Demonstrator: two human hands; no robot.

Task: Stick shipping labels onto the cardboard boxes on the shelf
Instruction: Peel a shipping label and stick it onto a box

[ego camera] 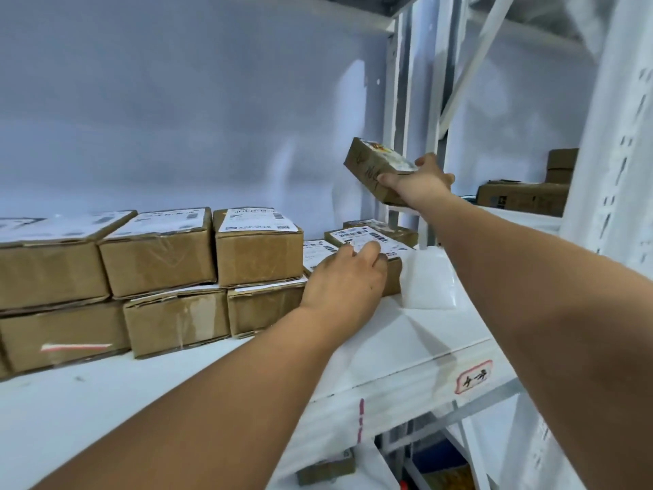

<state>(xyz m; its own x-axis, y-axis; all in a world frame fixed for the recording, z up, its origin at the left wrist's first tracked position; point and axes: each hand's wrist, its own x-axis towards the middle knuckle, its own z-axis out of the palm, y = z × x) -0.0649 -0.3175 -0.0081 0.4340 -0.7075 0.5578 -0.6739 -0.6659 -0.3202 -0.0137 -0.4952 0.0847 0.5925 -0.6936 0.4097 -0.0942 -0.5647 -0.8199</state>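
Our right hand (420, 183) reaches up, gripping a tilted cardboard box (369, 168) above the shelf (406, 348); our left hand (348, 277) rests open on a labelled box (394, 277) there. We cannot read the print on the labels (258, 221).

The left arm (212, 401) and right arm (530, 277) are bare; the left grip (344, 277) bears a small dark spot.

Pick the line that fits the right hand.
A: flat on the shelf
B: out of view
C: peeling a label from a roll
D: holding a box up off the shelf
D: the right hand grips a small box, tilted in the air above the shelf.
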